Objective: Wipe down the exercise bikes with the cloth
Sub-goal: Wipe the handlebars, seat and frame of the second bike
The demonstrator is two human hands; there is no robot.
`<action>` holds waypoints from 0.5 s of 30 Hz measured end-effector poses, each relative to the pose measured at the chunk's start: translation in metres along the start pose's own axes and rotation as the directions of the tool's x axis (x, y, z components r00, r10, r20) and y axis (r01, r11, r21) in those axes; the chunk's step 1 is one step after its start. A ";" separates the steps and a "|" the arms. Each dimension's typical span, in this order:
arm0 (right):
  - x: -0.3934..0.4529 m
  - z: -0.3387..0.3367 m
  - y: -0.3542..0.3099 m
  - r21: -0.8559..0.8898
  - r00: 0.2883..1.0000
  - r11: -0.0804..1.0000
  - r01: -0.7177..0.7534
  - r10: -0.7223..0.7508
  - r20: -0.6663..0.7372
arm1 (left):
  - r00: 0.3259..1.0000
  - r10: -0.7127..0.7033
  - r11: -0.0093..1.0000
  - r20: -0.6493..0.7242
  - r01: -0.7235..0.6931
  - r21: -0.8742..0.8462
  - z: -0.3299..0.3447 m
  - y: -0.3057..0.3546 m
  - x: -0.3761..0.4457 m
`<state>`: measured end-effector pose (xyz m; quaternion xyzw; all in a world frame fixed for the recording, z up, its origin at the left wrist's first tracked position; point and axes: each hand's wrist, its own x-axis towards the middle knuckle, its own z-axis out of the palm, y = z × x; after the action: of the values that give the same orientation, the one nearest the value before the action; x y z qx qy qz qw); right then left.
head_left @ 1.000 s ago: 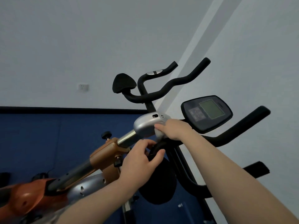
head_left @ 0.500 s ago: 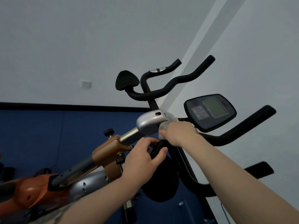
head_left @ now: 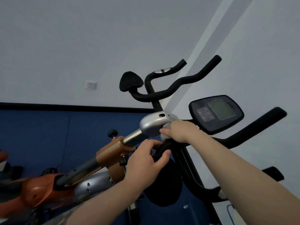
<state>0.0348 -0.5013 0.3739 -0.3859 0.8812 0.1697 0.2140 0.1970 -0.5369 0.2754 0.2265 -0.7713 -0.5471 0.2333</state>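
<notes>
Honestly, no brand or lettering that I can read anywhere: the console (head_left: 216, 114) shows a greenish screen and a block of dark buttons, too small and dim to make out.

Cloth (head_left: 165, 135): pale grey, bunched, only a small part showing. It sits under the right hand (head_left: 180, 132), pressed against the lower right edge of the silver stem cap (head_left: 152, 125) of the exercise bike (head_left: 112, 153). A tuft shows above the fingers against the cap and another hangs below, by the black handlebar.

Right hand: fingers curled over the cloth, tips pointing left and touching the silver cap. I take it as clenched on the cloth, though the palm side is hidden from me.

Left hand (head_left: 146, 164): wrapped around the curved black bar (head_left: 162, 147) just below the cap, thumb on the right side, fingers bent over the left; a firm grasp on the bar, not on the cloth. It lies just below and left of the right hand, the two close but apart.

Below the left hand hangs a round black pad (head_left: 164, 187). The chrome post runs down left from the cap into the copper-brown clamp (head_left: 113, 148).

Second set of black handlebars (head_left: 175, 83) behind, against the grey wall. White wall socket (head_left: 90, 85) at left.
</notes>
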 end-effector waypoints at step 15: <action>-0.013 0.017 0.006 -0.088 0.956 0.995 -0.043 0.015 -0.293 | 0.999 0.038 0.999 -0.001 -0.038 0.021 0.000 -0.003 0.000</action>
<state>0.0427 -0.4817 0.3665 -0.4033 0.8998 0.1553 0.0609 0.1973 -0.5372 0.2728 0.2145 -0.7810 -0.5344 0.2419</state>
